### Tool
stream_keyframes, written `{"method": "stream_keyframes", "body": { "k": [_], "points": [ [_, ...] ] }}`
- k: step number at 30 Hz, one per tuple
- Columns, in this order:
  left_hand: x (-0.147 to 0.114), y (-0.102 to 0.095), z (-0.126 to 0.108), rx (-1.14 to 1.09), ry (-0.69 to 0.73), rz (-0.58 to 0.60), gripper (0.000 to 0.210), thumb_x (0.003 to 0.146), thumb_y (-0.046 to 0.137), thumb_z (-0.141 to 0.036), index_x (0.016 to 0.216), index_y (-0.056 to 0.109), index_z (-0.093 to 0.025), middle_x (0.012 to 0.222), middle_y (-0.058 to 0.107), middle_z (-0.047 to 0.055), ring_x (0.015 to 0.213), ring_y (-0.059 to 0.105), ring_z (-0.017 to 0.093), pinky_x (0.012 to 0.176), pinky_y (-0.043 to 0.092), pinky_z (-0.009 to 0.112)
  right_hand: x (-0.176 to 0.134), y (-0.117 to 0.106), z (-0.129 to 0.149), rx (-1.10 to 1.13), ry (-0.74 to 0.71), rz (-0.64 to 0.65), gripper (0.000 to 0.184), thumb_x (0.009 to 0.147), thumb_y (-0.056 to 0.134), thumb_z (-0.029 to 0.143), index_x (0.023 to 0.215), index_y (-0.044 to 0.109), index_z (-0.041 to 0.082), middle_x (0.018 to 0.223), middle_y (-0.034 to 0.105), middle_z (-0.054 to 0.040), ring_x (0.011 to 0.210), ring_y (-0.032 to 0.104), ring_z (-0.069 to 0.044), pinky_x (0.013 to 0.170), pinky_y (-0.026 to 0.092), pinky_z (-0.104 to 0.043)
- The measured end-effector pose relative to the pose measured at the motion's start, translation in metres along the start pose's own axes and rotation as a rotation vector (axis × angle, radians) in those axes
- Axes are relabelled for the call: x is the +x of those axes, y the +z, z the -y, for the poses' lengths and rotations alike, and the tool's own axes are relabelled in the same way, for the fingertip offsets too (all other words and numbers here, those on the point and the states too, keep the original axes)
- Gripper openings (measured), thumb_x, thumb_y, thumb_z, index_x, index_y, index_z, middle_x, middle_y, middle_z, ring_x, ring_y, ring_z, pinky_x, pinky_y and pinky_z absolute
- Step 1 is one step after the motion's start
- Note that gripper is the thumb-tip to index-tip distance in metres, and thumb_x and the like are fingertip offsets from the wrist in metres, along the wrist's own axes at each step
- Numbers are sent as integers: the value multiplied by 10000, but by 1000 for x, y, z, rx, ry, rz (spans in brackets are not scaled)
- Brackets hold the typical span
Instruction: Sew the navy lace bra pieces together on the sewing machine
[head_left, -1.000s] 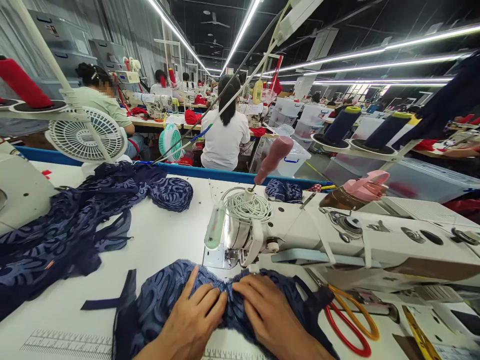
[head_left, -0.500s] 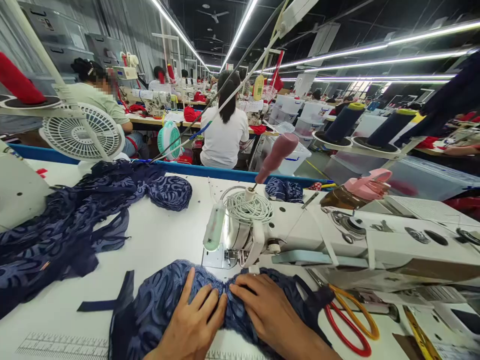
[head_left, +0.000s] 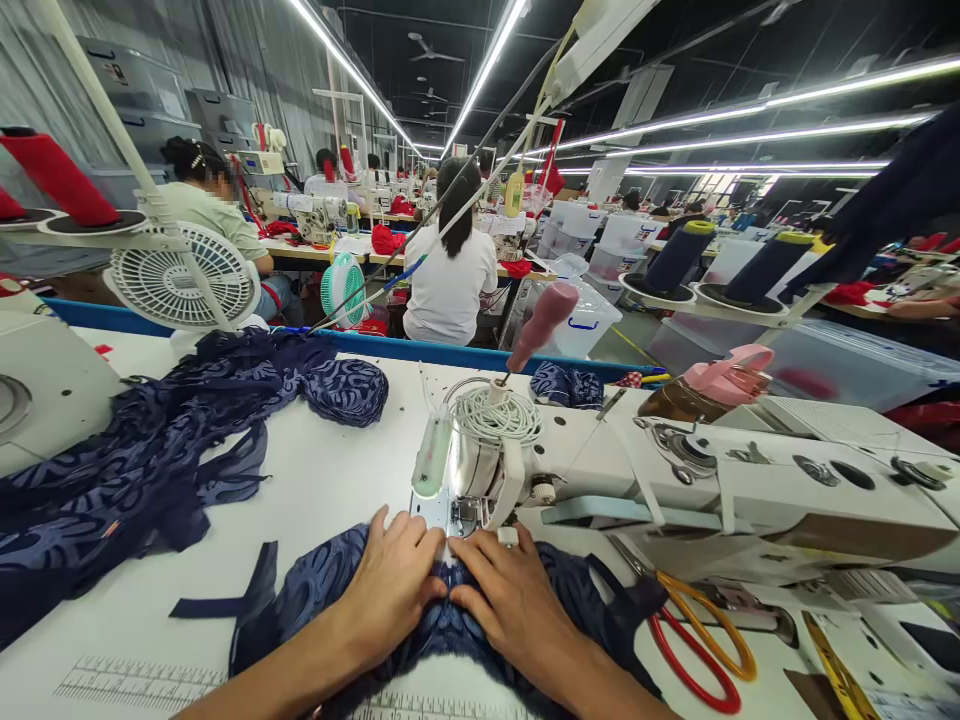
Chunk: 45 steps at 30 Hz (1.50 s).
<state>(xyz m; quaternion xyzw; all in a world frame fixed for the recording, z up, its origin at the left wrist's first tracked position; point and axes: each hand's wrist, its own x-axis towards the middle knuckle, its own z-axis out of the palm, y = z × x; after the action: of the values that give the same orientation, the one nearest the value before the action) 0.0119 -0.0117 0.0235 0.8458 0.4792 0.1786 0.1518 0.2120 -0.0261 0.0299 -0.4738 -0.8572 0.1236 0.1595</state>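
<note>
A navy patterned bra [head_left: 319,580] lies across the white table in front of the sewing machine [head_left: 487,470]. Both its cups are spread out to the sides, with dark straps at the ends. My left hand [head_left: 394,575] grips its middle from the left, thumb bent in near the center seam. From the right, my right hand [head_left: 517,590] pinches the same middle part, fingertips almost meeting the left ones. The upper edge between my hands is right at the metal needle plate [head_left: 430,510]. My fingers hide part of the center.
Red-and-orange-handled scissors [head_left: 697,635] lie right of the bra. Navy lace pieces [head_left: 157,430] and stacked cups [head_left: 345,390] cover the left. A pink-handled screwdriver [head_left: 544,318] stands in the machine top. A ruler [head_left: 135,682] lies at front. A white fan [head_left: 184,275] stands behind.
Both hands have moved forward with the bra's middle, closer to the needle plate. My left fingers, earlier spread flat on the cup, are now bent around the center.
</note>
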Motion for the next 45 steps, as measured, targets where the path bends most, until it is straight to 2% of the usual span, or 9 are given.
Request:
{"method": "stream_keyframes", "body": {
  "k": [4, 11, 19, 26, 33, 35, 39, 43, 45],
  "points": [
    [0, 4, 3, -78, 12, 14, 183, 805, 673, -51, 869, 598, -205, 874, 643, -11, 912, 584, 220, 1027, 355, 519, 6, -10, 6, 129, 57, 99, 229, 932, 643, 182, 1126, 603, 297, 1107, 638, 16, 1078, 596, -200, 1145, 198, -495],
    [-4, 0, 2, -234, -30, 45, 167, 855, 645, -143, 984, 588, -233, 910, 656, -17, 907, 597, 201, 1024, 328, 472, 11, -19, 5, 247, 75, 182, 136, 955, 534, 106, 946, 531, 241, 991, 627, 32, 949, 594, -170, 1064, 309, -452],
    [-2, 0, 0, -319, -96, 68, 114, 959, 514, -221, 926, 617, -256, 907, 691, -45, 894, 619, 180, 1030, 288, 467, 9, -22, 9, 310, 121, 150, 209, 985, 532, 176, 1161, 541, 287, 1062, 678, 26, 1003, 621, -182, 981, 361, -378],
    [-4, 11, -3, -203, -128, -10, 132, 947, 532, -227, 862, 633, -212, 878, 625, 16, 926, 564, 225, 971, 329, 488, 14, -12, 3, 134, 119, 131, 102, 964, 565, 170, 899, 598, 241, 947, 692, 45, 930, 632, -175, 988, 344, -398],
    [-5, 6, 5, -69, -149, -135, 138, 928, 505, -192, 968, 637, -199, 1017, 622, 74, 991, 542, 277, 878, 440, 465, 15, -6, -1, 9, 128, 92, 114, 952, 564, 142, 994, 633, 223, 1077, 695, -43, 1073, 592, -271, 1085, 272, -534],
    [-11, 1, 5, -24, -84, -233, 214, 947, 458, -155, 1095, 611, -181, 1154, 605, 110, 1097, 535, 291, 939, 450, 480, 8, -6, -1, -58, 123, 33, 211, 944, 549, 122, 1120, 632, 204, 1164, 666, -103, 1142, 554, -316, 1069, 306, -538],
    [-27, 3, -6, 96, 300, -368, 266, 996, 396, -112, 1152, 611, -135, 1106, 670, 106, 1041, 620, 223, 951, 507, 358, -4, -3, 2, -73, 76, -66, 306, 989, 434, 115, 1215, 615, 214, 1071, 669, -106, 1058, 588, -285, 930, 445, -414],
    [-41, 19, -14, 269, 524, -406, 412, 1043, 428, -409, 1148, 664, -88, 1103, 729, 96, 1078, 646, 227, 1051, 474, 350, 9, 2, 6, 125, 165, 81, 160, 1005, 494, 185, 1009, 641, 249, 921, 696, 2, 863, 647, -178, 794, 445, -276],
    [-46, 23, -14, 344, 574, -397, 555, 1008, 427, -571, 1164, 677, -101, 1139, 733, 77, 1115, 634, 232, 1172, 355, 393, 19, 2, 6, 134, 259, 92, 89, 989, 566, 275, 938, 630, 240, 806, 690, 32, 752, 646, -160, 719, 425, -261]
  ]
}}
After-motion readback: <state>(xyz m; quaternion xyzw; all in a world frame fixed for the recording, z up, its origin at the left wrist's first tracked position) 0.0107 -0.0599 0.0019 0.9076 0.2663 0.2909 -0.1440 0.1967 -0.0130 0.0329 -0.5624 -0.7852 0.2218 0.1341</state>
